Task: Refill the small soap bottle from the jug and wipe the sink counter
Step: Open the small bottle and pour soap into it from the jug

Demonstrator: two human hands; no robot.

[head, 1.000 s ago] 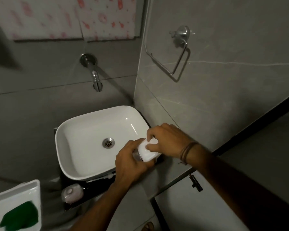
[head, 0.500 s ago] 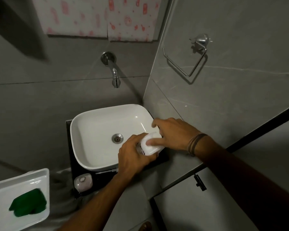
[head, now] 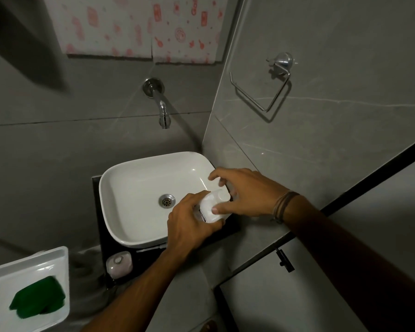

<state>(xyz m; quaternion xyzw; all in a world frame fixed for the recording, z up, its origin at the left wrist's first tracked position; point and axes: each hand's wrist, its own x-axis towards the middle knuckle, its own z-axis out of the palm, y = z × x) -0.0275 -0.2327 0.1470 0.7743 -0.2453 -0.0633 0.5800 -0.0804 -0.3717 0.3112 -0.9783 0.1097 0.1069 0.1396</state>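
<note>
My left hand [head: 189, 221] is wrapped around the small soap bottle, whose body is almost hidden; only its white cap [head: 212, 204] shows, at the right front corner of the white sink basin [head: 120, 188]. My right hand [head: 244, 192] holds that white cap from the right, thumb on its near edge and fingers spread over the top. A second small bottle with a pale pink body [head: 119, 264] stands on the dark counter [head: 97, 212] in front of the basin. No jug is in view.
A chrome tap [head: 162, 109] juts from the grey wall above the basin. A metal towel ring [head: 266, 92] hangs on the right wall. At the lower left a white tray [head: 58, 262] holds a green cloth [head: 37, 299]. A door latch [head: 284, 259] is lower right.
The view has shifted so the sink sits further right and lower. My right hand's fingers have spread wider over the cap; both hands stay on the bottle.
</note>
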